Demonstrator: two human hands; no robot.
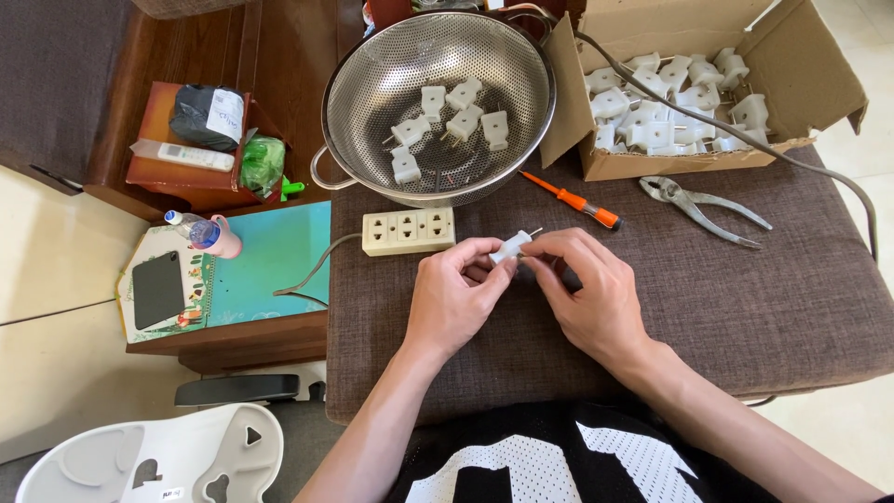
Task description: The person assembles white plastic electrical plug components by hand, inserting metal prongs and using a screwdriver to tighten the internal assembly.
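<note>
Over the brown cushion (745,307), just beside the power strip (409,231), the left hand (453,300) and right hand (591,293) both pinch one white plug (511,248), seemingly mid-assembly, calling next for a steady fingertip grip.

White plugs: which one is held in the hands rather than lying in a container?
The plug pinched between left hand and right hand; the others lie in the colander or box.

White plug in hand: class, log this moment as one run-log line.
left hand: holds white plug | right hand: grips same plug | colander: six plugs
</note>
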